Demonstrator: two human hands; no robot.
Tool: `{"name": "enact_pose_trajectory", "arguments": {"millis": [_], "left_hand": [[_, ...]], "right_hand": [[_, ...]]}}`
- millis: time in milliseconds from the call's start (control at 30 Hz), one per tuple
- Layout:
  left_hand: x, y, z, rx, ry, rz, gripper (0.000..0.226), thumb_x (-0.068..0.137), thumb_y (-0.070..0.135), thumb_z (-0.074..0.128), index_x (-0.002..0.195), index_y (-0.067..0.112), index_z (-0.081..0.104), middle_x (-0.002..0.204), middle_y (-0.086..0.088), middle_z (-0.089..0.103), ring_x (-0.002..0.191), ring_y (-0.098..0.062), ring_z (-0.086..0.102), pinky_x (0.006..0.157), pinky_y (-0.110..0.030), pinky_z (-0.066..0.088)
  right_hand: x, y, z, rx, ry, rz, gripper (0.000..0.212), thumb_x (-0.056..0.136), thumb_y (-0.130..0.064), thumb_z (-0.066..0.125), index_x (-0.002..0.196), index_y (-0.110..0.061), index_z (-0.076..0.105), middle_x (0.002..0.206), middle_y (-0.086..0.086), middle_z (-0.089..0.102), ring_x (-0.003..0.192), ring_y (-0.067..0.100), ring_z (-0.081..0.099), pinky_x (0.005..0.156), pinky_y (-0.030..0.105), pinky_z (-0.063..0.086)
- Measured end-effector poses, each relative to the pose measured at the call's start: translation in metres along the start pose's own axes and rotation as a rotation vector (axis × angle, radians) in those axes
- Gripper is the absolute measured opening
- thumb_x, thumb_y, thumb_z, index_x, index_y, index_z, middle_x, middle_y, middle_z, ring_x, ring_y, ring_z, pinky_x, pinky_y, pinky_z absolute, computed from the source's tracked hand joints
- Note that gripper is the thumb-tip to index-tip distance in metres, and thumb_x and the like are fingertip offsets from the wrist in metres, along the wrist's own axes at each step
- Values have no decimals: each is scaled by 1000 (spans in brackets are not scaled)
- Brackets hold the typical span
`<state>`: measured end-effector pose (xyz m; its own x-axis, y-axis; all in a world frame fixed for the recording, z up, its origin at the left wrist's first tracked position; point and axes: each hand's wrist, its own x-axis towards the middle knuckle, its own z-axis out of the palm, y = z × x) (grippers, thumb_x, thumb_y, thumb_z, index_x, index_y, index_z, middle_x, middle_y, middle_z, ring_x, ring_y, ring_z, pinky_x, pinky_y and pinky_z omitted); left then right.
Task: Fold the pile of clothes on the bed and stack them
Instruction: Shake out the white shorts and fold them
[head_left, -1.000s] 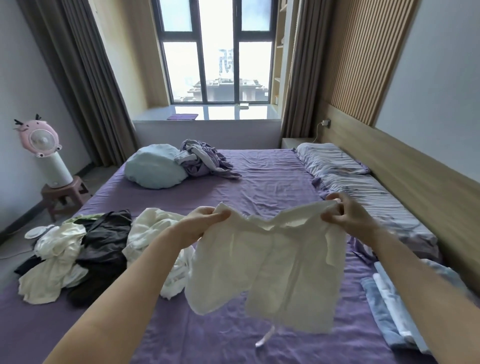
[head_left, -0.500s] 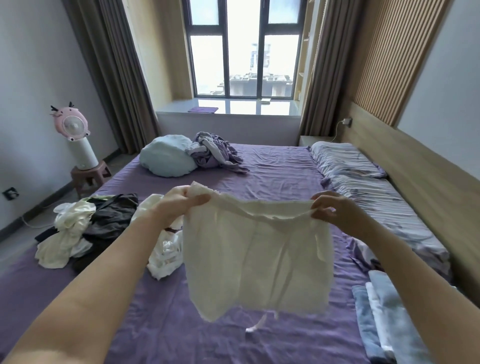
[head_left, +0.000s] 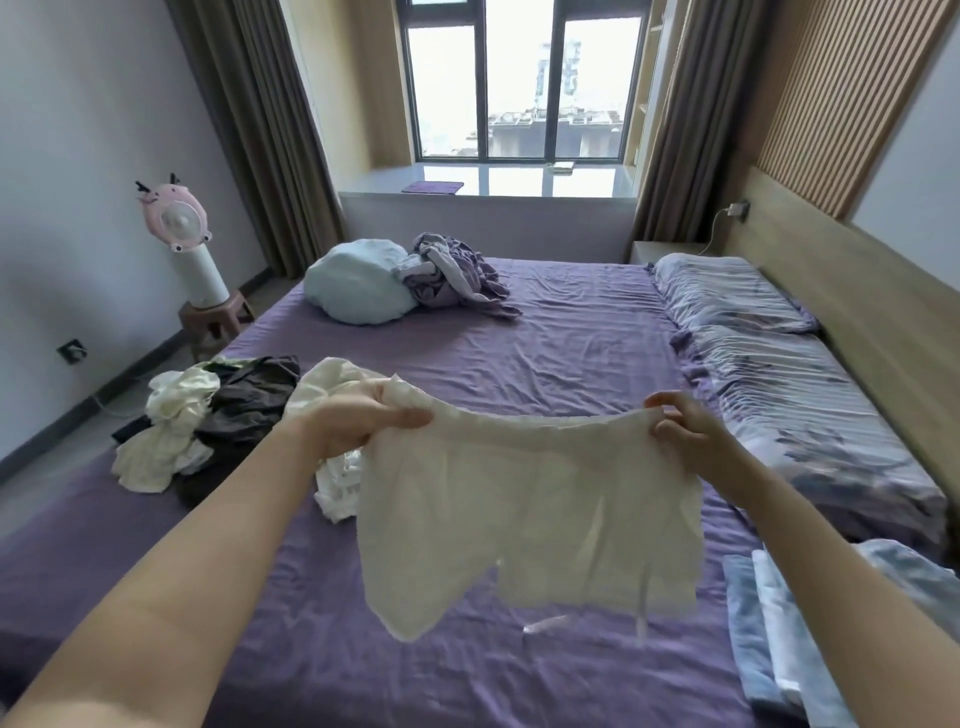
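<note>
White shorts (head_left: 524, 514) pinched by both hands; unfolded pile (head_left: 208, 421) left, folded stack (head_left: 779, 623) right.

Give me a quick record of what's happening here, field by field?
Held item: white shorts, spread out in the air above the bed
Left hand: grips one end of the waistband
Right hand: pinches the other end
Unfolded pile: white and dark clothes, on the bed's left side
Folded stack: blue and white pieces, at lower right
Bed: purple sheet
</note>
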<state>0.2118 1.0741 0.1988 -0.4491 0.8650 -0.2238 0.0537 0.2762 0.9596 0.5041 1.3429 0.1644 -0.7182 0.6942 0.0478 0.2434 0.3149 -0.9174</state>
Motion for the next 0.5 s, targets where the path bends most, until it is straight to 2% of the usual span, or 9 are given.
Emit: {"name": "enact_pose_trajectory", "arguments": {"millis": [100, 167, 233, 300, 367, 433, 500], "left_hand": [[6, -8, -4, -13, -140, -123, 7, 76, 25, 79, 77, 19, 76, 80, 2, 73, 78, -11, 69, 66, -22, 54], [14, -16, -7, -39, -243, -230, 14, 82, 23, 74, 90, 12, 76, 92, -7, 74, 85, -16, 71, 68, -24, 55], [25, -27, -8, -81, -266, -299, 16, 84, 25, 71, 88, 11, 76, 91, -8, 73, 82, -16, 71, 66, -24, 55], [44, -47, -6, -115, -178, -342, 16, 88, 23, 67, 79, 11, 73, 85, -7, 70, 75, -14, 67, 65, -25, 53], [67, -76, -1, -65, -54, -357, 19, 92, 17, 63, 76, 6, 62, 81, -10, 60, 66, -12, 60, 61, -24, 48], [89, -108, 5, 5, 53, -368, 13, 92, 12, 63, 85, 2, 57, 84, -12, 56, 66, -15, 55, 60, -24, 45], [110, -139, 11, 43, 141, -375, 12, 90, 12, 66, 92, 2, 60, 85, -11, 60, 72, -16, 57, 63, -25, 46]], "right_hand": [[2, 5, 2, 126, -43, 106, 29, 93, 3, 44, 109, -18, 55, 81, 8, 57, 52, 7, 54, 45, 18, 44], [7, 12, 7, 129, -74, 164, 30, 92, 1, 44, 108, -21, 57, 82, 10, 59, 54, 13, 55, 47, 23, 46], [17, 25, 15, 47, -82, 192, 29, 92, 1, 45, 103, -23, 58, 84, 8, 58, 60, 16, 53, 52, 25, 45], [27, 42, 25, -45, -84, 222, 27, 92, 0, 47, 101, -23, 57, 88, 7, 59, 64, 13, 51, 53, 21, 43], [38, 64, 40, -124, -92, 274, 24, 92, -1, 51, 107, -19, 56, 97, 9, 60, 73, 14, 53, 56, 20, 42], [48, 90, 58, -204, -91, 333, 26, 91, -2, 55, 116, -10, 56, 104, 11, 60, 87, 19, 57, 67, 26, 43], [56, 116, 79, -252, -44, 401, 25, 89, -2, 57, 115, -1, 58, 103, 13, 62, 96, 29, 59, 77, 34, 43]]}}
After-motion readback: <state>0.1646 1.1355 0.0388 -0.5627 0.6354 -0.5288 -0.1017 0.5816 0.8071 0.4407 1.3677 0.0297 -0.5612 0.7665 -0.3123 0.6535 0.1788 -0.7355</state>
